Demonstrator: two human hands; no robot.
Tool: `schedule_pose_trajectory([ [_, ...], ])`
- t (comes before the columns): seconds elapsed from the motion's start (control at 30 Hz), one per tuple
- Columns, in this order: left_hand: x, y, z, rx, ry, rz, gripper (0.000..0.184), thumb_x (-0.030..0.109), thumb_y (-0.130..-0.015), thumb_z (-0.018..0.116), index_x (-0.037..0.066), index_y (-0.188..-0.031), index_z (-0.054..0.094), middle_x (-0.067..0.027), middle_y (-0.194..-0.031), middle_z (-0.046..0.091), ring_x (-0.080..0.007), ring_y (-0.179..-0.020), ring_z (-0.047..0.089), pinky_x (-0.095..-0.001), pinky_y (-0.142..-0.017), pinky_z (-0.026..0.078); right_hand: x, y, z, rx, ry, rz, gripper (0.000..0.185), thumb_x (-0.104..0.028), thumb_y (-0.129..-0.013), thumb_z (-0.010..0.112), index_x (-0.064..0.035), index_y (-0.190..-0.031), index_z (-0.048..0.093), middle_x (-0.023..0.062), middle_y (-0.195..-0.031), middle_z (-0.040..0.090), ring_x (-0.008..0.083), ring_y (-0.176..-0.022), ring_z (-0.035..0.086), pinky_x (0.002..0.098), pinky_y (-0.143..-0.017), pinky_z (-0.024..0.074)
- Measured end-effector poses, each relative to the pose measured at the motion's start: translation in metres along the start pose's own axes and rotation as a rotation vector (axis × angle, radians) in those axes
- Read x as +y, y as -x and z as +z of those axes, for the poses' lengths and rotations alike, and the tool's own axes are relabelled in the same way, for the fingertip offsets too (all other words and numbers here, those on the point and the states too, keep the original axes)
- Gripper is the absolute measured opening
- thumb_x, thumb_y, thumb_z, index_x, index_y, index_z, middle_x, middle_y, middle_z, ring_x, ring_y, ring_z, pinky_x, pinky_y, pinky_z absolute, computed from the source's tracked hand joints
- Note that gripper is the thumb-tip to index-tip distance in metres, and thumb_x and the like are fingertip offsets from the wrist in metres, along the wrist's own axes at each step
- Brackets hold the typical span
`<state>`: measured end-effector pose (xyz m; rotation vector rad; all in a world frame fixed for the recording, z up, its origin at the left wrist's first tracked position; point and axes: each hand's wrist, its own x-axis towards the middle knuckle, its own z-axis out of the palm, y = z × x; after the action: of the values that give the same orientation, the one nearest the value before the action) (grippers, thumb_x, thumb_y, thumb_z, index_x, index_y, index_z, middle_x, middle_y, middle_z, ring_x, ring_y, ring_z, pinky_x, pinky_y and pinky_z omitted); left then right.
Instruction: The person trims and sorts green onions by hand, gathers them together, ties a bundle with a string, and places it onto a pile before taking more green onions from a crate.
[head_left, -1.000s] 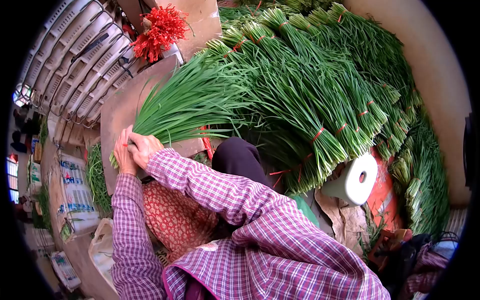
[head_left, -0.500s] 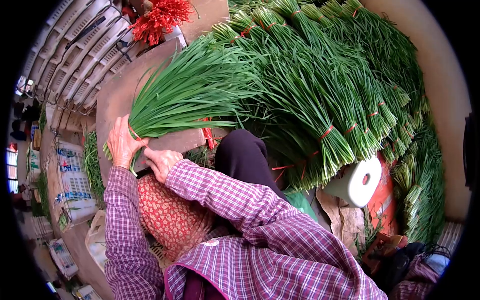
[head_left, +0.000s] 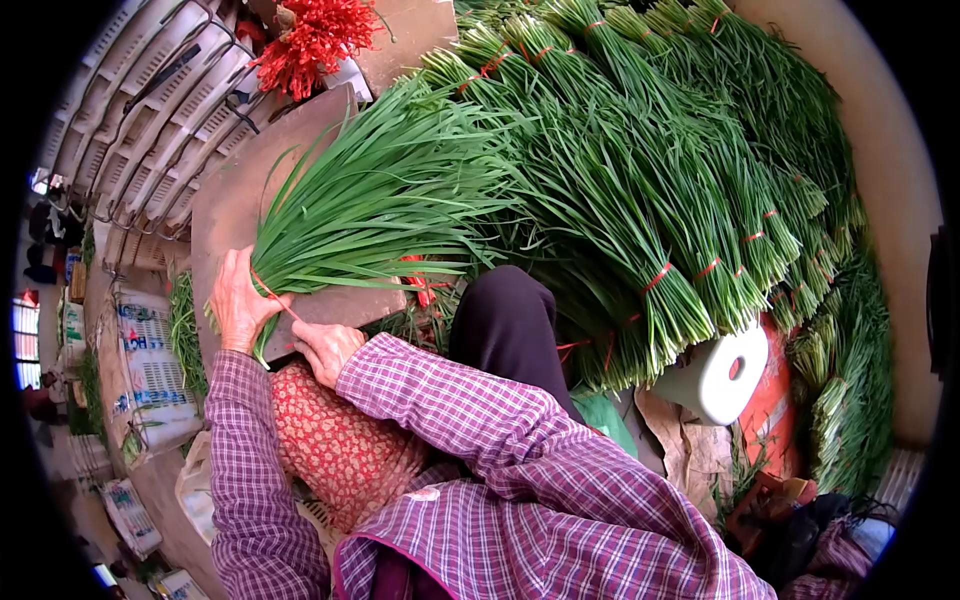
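A loose bunch of long green leaves (head_left: 370, 200) lies fanned out on a brown board (head_left: 222, 215). My left hand (head_left: 238, 300) is wrapped round its stem end. A red tie (head_left: 272, 293) crosses the stems and runs taut to my right hand (head_left: 328, 350), whose closed fingers pinch its end just below and to the right of the stems. More red ties (head_left: 420, 280) lie at the board's right edge, beside my knee.
Tied green bundles (head_left: 620, 190) are heaped at the right. A large red cluster of ties (head_left: 318, 40) sits at the top. Stacked crates (head_left: 150, 110) stand at upper left, a white stool (head_left: 725, 375) at the right. My dark-clad knee (head_left: 505, 320) is beside the board.
My hands have separated. A red tie now stretches between them across the stems, and my right hand has moved down and right, away from the bunch.
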<state>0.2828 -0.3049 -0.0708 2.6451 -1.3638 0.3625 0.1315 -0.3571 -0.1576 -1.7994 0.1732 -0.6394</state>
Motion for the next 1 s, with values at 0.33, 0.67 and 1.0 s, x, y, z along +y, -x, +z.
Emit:
schedule_pose_trajectory([
  [0.33, 0.003, -0.017, -0.017, -0.183, -0.038, 0.124, 0.128, 0.039, -0.040, 0.090, 0.005, -0.147, 0.029, -0.0192, -0.124, 0.057, -0.0340, -0.115, 0.054, -0.0455, -0.093, 0.042, -0.025, -0.004, -0.031, -0.093, 0.066, 0.065, 0.020, -0.028, -0.091, 0.054, -0.0085, -0.097, 0.054, 0.0173, -0.091, 0.064, 0.0386, -0.090, 0.061, 0.0479, -0.077, 0.0488],
  [0.67, 0.018, -0.015, -0.028, -0.079, 0.215, 0.048, 0.097, 0.024, -0.052, 0.088, 0.012, -0.137, 0.044, -0.0152, -0.118, 0.063, -0.0332, -0.108, 0.062, -0.0417, -0.090, 0.050, 0.011, 0.016, -0.242, 0.557, -0.067, 0.224, 0.019, -0.025, -0.092, 0.059, -0.0081, -0.095, 0.067, 0.0075, -0.088, 0.070, 0.0202, -0.084, 0.066, 0.0321, -0.079, 0.0516],
  [1.0, 0.003, 0.020, -0.080, 0.191, 0.218, 0.051, 0.098, 0.024, -0.055, 0.087, 0.009, -0.139, 0.040, -0.0168, -0.119, 0.062, -0.0343, -0.104, 0.063, -0.0408, -0.088, 0.051, 0.050, -0.016, -0.277, 0.534, -0.509, 0.176, 0.028, -0.028, -0.095, 0.056, -0.0028, -0.105, 0.065, 0.0006, -0.087, 0.065, 0.0060, -0.073, 0.052, 0.0231, -0.068, 0.0448],
])
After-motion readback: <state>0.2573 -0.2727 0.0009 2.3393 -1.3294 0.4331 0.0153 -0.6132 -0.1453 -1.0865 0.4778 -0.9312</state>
